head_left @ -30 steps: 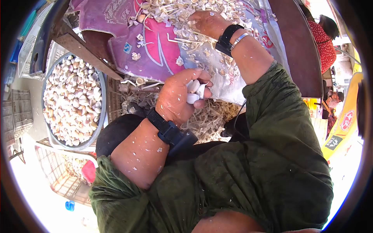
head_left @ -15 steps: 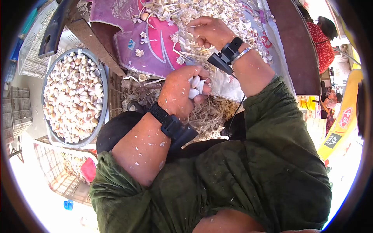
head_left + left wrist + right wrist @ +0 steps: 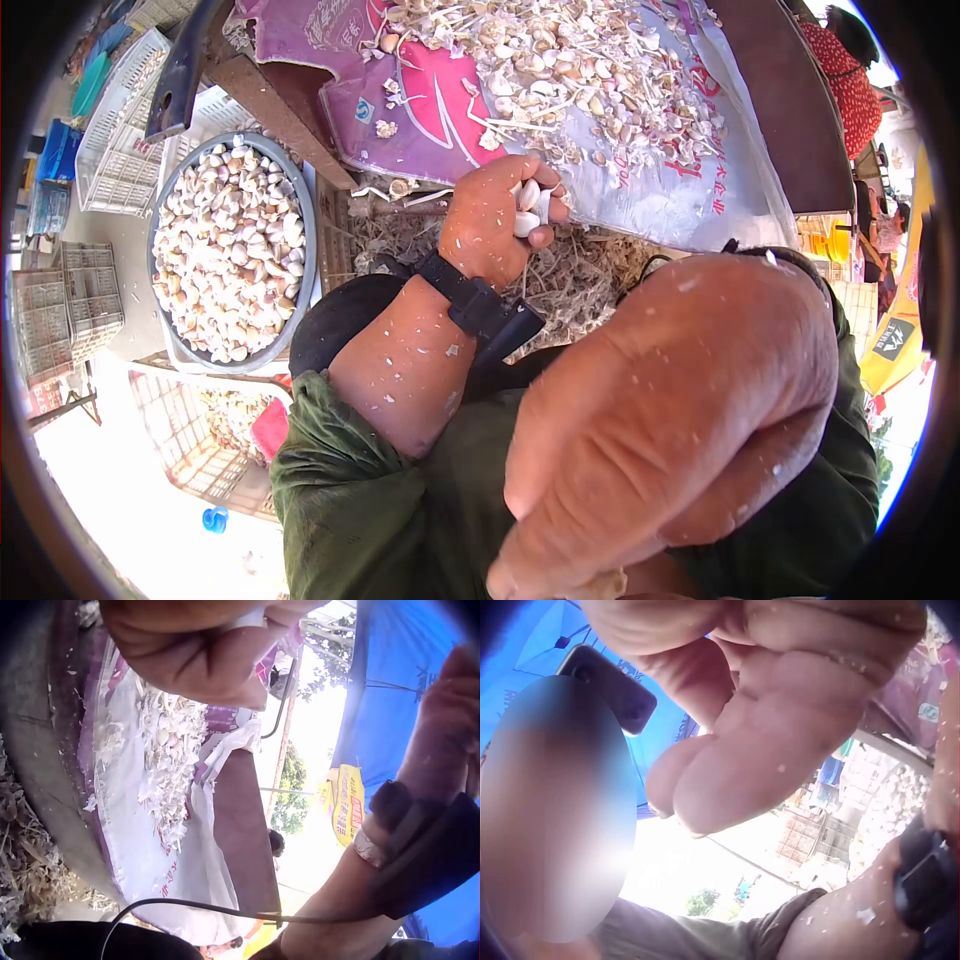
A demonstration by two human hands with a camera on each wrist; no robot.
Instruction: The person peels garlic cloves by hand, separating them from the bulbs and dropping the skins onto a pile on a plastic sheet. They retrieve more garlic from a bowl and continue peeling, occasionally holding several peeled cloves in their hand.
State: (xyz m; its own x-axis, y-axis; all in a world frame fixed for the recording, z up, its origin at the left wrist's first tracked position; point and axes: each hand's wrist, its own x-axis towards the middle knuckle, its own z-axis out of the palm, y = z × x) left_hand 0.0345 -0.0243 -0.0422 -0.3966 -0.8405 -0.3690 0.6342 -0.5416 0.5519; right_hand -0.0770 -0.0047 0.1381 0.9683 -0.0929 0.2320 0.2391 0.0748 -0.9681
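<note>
My left hand (image 3: 490, 220) curls its fingers round several pale garlic cloves (image 3: 527, 222) at the near edge of the work table. In the left wrist view that hand (image 3: 202, 656) fills the top, its fingers bent. My right hand (image 3: 680, 400) is raised close in front of the head camera, its back showing large, away from the table. Seen from the right wrist, the hand (image 3: 780, 720) has loosely bent fingers (image 3: 742, 772), and nothing shows between them. Loose cloves, skins and stalks make a pile (image 3: 570, 75) on the plastic sheeting (image 3: 650, 215).
A grey tub (image 3: 310, 250) full of cloves stands at the left. Below it sits a plastic crate (image 3: 180, 440); white crates (image 3: 125, 120) stand farther back. Dry husks (image 3: 580, 280) lie under the table's near edge. A cable (image 3: 210, 904) crosses the left wrist view. Someone in red (image 3: 845, 85) is beyond the table.
The right hand has left the clove pile and come up and back towards the head camera. My left hand keeps the cloves in nearly the same place. The head view has shifted slightly.
</note>
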